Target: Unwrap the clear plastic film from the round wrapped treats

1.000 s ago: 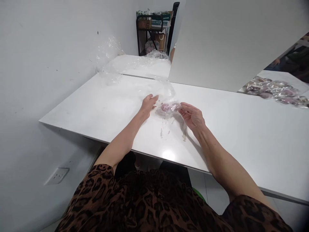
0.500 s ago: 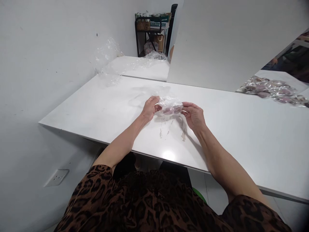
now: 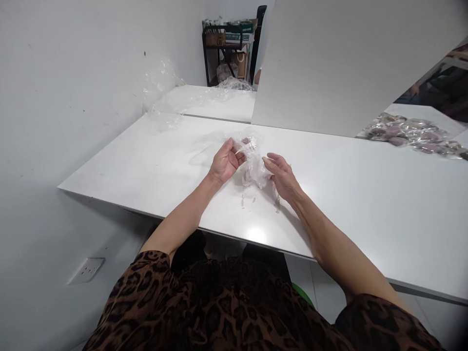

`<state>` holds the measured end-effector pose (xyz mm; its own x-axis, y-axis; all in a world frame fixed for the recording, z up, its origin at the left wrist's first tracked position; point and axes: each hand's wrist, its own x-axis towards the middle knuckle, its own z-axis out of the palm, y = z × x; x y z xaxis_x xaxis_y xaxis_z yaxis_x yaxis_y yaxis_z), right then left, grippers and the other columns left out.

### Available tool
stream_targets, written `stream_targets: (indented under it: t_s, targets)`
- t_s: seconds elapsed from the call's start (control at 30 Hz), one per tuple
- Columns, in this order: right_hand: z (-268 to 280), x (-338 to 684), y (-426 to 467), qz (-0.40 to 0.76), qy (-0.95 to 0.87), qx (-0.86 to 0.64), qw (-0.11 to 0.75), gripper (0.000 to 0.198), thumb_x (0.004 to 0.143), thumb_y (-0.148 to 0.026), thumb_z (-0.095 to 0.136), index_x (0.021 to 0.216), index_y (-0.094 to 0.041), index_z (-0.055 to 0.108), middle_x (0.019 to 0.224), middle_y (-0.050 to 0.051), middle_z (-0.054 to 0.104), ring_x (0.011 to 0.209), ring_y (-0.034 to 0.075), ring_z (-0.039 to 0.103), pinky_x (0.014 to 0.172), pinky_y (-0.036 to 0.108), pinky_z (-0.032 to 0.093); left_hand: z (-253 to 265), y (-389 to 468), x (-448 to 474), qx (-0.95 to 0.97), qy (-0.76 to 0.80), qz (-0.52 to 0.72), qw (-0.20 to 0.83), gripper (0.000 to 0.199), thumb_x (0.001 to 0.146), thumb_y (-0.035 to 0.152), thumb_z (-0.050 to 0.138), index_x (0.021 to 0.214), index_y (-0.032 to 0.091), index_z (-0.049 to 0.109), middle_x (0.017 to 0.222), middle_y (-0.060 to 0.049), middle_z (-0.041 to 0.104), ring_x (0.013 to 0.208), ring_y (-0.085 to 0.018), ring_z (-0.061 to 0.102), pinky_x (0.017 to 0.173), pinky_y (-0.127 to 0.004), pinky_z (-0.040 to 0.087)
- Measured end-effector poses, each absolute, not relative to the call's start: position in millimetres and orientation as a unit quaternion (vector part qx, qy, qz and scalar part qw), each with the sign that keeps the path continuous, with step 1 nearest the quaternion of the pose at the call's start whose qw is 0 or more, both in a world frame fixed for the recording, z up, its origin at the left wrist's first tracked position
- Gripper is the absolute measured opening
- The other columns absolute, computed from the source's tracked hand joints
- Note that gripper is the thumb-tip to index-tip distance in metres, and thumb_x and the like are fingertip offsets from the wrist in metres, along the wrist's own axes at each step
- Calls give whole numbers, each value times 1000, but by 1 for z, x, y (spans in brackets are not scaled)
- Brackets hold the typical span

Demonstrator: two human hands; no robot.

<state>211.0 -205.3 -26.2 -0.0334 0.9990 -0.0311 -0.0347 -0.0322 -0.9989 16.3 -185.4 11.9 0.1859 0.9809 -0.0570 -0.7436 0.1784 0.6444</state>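
A crumpled clear plastic bag (image 3: 254, 163) hangs upright between my hands, low over the white table (image 3: 146, 165). A pinkish-purple item shows through its top; the wrinkled plastic blurs what it is. My left hand (image 3: 224, 163) is closed on the bag's upper left side, with the thumb up and the fingers curled against the plastic. At the right side of the bag, my right hand (image 3: 281, 174) is half curled, thumb and fingers apart. Whether its hidden fingertips touch the plastic, I cannot tell. Brownish flaky marks (image 3: 277, 204) lie on the tabletop below.
Loose clear plastic film (image 3: 164, 105) lies at the far left by the wall. A grey panel (image 3: 321, 63) rises along the table's back edge. Several wrapped purplish items (image 3: 413, 134) sit at the right. A black shelf cart (image 3: 223, 46) with boxes stands behind.
The bag has turned from lying sideways between both hands to upright. My right hand has moved left and loosened from the bag's right end; my left hand has tilted its palm upward.
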Motion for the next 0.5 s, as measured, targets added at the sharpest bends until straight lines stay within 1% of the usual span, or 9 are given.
stream_targets:
  t_s: [0.07,0.1,0.17,0.23,0.33,0.4,0.5]
  targets:
    - [-29,210,-205,524,-491,-500,484,76,59,-63,91,122,-30,61,123,6,65,113,25,62,93,41,53,12,-185,15,241,232,581,742,37,108,35,42,110,15,73,107,-8,80,108,-22,76,103,-36,58]
    - [-29,211,-205,533,-489,-498,479,77,57,-60,93,119,-28,62,116,6,67,106,23,64,90,40,54,13,-185,14,237,229,577,748,38,109,35,41,113,15,73,108,-9,80,113,-24,75,105,-37,57]
    - [-27,211,-205,565,-480,-473,476,71,53,-55,96,110,-26,66,98,3,68,89,19,64,81,36,54,15,-185,13,226,224,573,755,42,109,37,38,119,15,72,110,-9,80,119,-26,73,107,-40,57]
    - [-22,214,-205,588,-461,-443,496,62,50,-48,98,100,-24,69,86,0,67,80,15,62,74,31,53,17,-185,10,213,219,580,755,44,109,38,35,123,15,70,112,-10,79,121,-27,72,108,-42,56]
    - [-14,218,-202,590,-424,-422,542,57,46,-38,100,94,-25,72,81,-2,67,73,13,62,65,26,52,16,-181,6,197,218,605,740,45,109,41,35,125,15,68,112,-9,78,121,-25,72,108,-41,56]
    - [-13,219,-199,590,-400,-419,562,54,46,-35,99,92,-24,72,76,-3,67,67,11,60,56,24,49,13,-179,5,196,232,604,737,46,107,50,40,123,16,67,112,-10,77,120,-25,72,107,-41,57]
    - [-16,220,-196,590,-369,-421,582,47,50,-31,96,90,-23,71,70,-5,64,55,8,52,45,21,38,5,-181,9,222,277,551,756,49,97,62,57,117,18,66,109,-13,75,115,-29,72,101,-45,59]
